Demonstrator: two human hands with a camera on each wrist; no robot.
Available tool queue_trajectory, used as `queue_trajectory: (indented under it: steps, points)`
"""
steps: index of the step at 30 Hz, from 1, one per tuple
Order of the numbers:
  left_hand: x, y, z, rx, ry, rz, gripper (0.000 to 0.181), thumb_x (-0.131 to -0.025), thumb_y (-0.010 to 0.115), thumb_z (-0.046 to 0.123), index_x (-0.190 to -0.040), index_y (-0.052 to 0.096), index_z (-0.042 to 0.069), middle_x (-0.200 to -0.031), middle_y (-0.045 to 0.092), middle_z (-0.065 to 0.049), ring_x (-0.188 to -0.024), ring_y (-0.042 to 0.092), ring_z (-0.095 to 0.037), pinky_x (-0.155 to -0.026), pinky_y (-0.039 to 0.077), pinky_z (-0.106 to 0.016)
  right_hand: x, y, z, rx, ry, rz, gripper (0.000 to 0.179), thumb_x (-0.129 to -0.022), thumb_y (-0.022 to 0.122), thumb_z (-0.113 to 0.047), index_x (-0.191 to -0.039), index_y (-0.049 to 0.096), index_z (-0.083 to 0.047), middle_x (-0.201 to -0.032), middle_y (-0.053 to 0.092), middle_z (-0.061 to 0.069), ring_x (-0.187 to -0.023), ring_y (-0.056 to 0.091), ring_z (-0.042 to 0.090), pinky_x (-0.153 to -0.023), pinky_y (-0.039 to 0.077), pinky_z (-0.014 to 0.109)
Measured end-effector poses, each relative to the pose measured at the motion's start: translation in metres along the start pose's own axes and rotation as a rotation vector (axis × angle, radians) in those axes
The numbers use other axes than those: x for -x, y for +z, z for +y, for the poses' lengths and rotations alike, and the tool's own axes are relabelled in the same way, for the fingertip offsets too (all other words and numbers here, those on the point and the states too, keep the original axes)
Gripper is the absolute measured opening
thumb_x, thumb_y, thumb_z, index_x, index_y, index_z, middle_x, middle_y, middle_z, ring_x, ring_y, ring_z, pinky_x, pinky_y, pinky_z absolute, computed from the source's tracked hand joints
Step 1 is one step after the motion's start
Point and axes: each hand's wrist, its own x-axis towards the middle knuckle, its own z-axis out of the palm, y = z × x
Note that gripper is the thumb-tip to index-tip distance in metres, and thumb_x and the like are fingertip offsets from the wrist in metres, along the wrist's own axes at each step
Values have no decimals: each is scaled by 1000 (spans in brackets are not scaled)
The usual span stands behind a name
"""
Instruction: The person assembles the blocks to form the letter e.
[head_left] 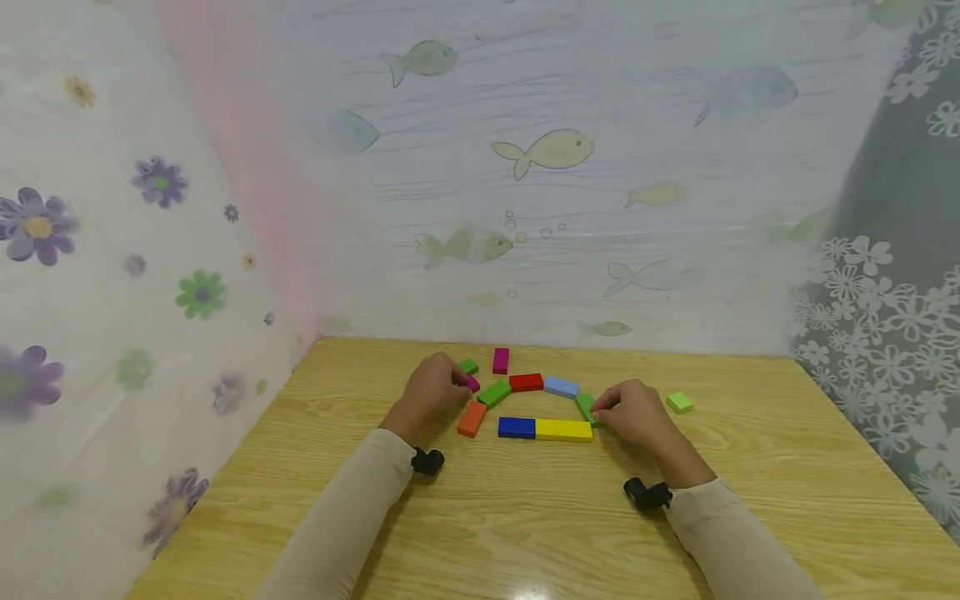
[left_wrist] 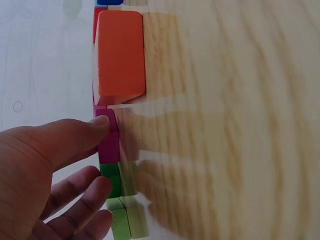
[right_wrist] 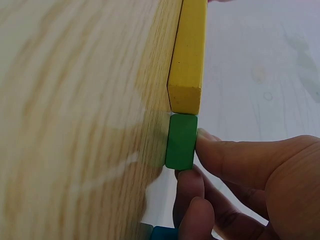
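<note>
My left hand [head_left: 433, 385] holds a small magenta block [head_left: 471, 383] by its fingertips; in the left wrist view the thumb lies on that block and the other fingers are loosely bent. On the other side, my right hand [head_left: 636, 412] pinches a green block [right_wrist: 181, 142] between thumb and fingers, close by the end of a yellow block [head_left: 564, 430]. This green block stands at the right of an arc with a light blue block [head_left: 561, 387], a red block [head_left: 527, 382], another green block [head_left: 494, 394] and an orange block [head_left: 472, 419]. A dark blue block [head_left: 517, 427] adjoins the yellow one below the arc.
Behind the arc lies a second magenta block [head_left: 501, 361], with a further green block [head_left: 468, 367] near the left fingers. A light green block [head_left: 679, 402] sits right of the right hand. The wooden table [head_left: 540, 517] ends at a fish-patterned curtain [head_left: 555, 250].
</note>
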Motion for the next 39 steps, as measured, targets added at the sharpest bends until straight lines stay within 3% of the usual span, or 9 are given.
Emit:
queue_trajectory:
  steps: [9,15,19,23,27,32,39]
  points:
    - [9,-3,6,-81,-9,-4,6,-90,81,21,-88,80,16,-94,71,1,-83,61,-18,-73,55,-34,3,-2,-2,2,-21,-3,8,-94,75,-15,-96,82,-11,-98,76,5,-89,67,22,-72,55,37]
    - [30,-2,14,-72,-55,-13,4,-88,81,17,-90,79,14,-90,72,1,-82,61,-18,-74,56,-35,12,-3,2,2,-34,-16,8,-95,75,-15,-97,82,-11,-98,76,4,-89,66,21,-73,55,37]
    - [45,0,17,-24,-53,28,4,-88,82,17,-90,80,14,-90,73,1,-83,63,-18,-75,57,-35,17,-6,5,2,-39,-22,8,-95,75,-15,-97,82,-12,-98,76,5,-88,67,22,-72,55,36]
    - [64,0,23,91,-51,93,7,-87,85,20,-92,82,17,-92,76,2,-88,69,-17,-76,60,-36,22,-7,6,-2,-46,-31,8,-95,74,-15,-97,82,-12,-98,76,4,-87,66,21,-72,55,36]
    - [77,-4,29,174,-46,116,10,-87,85,20,-97,83,19,-100,77,0,-92,74,-18,-78,62,-36,22,-7,5,-6,-50,-34,8,-94,75,-16,-95,82,-13,-98,76,3,-86,65,20,-72,54,35]
    - [83,-9,38,159,14,88,13,-90,82,18,-102,84,19,-104,78,0,-95,74,-16,-80,62,-35,21,-7,6,-6,-52,-34,8,-95,74,-16,-96,82,-13,-98,76,4,-86,65,21,-72,54,35]
    - [87,-9,44,155,79,-15,12,-91,81,15,-103,83,18,-100,78,4,-90,72,-12,-74,60,-30,21,-8,8,9,-52,-44,8,-95,74,-17,-96,82,-13,-99,76,4,-86,66,21,-73,55,36]
